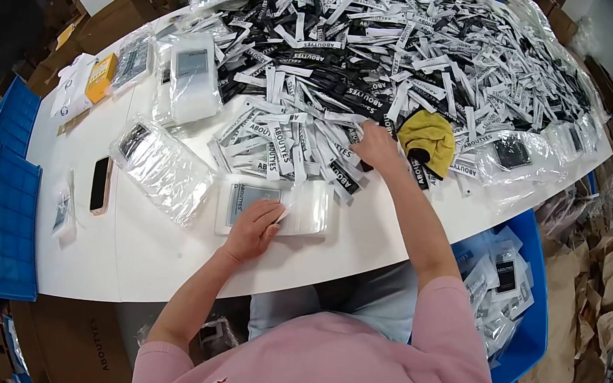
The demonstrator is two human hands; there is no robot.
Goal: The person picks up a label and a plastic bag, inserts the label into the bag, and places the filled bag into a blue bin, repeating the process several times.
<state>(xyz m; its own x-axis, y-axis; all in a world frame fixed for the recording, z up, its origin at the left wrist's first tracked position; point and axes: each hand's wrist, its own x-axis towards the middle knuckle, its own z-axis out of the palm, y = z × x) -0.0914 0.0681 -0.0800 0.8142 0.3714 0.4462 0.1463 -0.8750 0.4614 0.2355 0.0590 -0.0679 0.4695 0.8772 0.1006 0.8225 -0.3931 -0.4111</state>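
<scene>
My left hand (254,230) rests on a stack of clear plastic bags (307,212) with a grey printed label, near the table's front edge. Its fingers are bent together around something small and white. Farther right, my right hand (378,147) reaches to the edge of a pile of white and black printed strips (282,143); its fingertips are pressed together at a white strip (344,118). Just right of that hand lies a crumpled yellow cloth (427,140). The large heap of strips (424,58) spreads behind both hands.
More clear bags (166,169) lie to the left, beside a phone (100,184) and a yellow box (101,78). Blue crates (7,216) stand at the table's left edge. A blue bin (533,332) of filled bags sits below the right edge.
</scene>
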